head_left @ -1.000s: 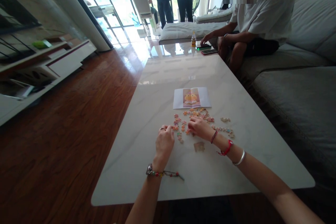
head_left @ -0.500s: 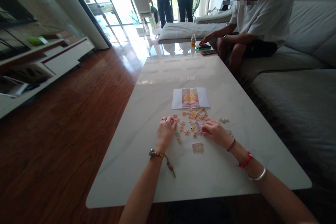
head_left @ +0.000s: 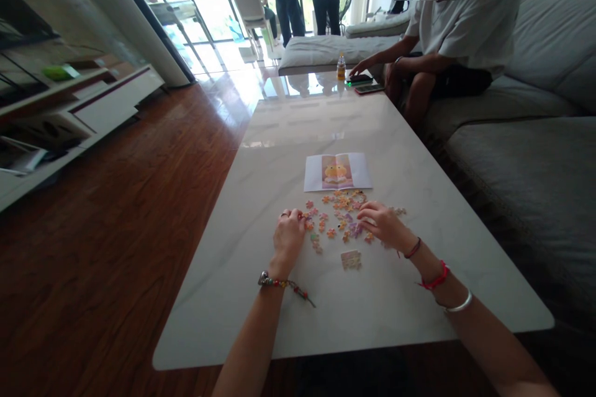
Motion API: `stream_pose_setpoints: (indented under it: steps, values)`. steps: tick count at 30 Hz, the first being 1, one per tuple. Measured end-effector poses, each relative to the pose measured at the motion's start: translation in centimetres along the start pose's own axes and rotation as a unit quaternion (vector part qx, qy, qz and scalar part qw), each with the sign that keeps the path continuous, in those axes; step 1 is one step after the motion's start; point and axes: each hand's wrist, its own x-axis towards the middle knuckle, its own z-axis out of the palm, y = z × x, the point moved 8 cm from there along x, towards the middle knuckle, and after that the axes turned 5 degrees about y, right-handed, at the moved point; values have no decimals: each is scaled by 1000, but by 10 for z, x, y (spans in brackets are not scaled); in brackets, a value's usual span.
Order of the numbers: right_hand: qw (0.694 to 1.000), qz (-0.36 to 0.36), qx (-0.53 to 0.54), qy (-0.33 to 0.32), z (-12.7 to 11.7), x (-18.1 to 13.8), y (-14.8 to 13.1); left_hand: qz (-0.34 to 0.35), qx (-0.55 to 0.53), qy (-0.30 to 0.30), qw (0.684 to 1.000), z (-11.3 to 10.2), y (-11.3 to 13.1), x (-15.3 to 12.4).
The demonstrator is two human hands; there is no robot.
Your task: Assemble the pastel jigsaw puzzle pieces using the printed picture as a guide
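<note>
Small jigsaw puzzle pieces in orange, pink and purple lie scattered on the white marble-patterned table. My left hand is at the left side of the scatter, its fingertips pinched together beside some pink pieces; what is between them is too small to make out. Over the right side of the pieces is my right hand, fingers stretched and slightly apart, with nothing visible in them. Closer to me lies a small joined block of puzzle pieces. Beyond the scatter rests a creased paper sheet printed with a yellow figure.
Toward the table's far end stand a small bottle and two phones. A person sits on the grey sofa at right, one hand at a phone. Other people are by the windows. A low cabinet runs along the left.
My left hand has drawn slightly left and toward me, away from the upper pink pieces. My right hand has lifted a little and shifted right, its fingers straighter, uncovering pieces below.
</note>
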Motion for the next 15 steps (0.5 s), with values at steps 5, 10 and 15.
stream_pose_setpoints:
  steps: [5,10,15]
  values:
    - [994,62,-53,70,-28,16,35,4,-4,19,1000,-4,2,2]
    - [993,96,-67,28,-52,-4,71,57,-43,68,995,-10,16,8]
    - [994,86,-30,-56,-46,-24,73,131,-100,100,981,-14,47,8]
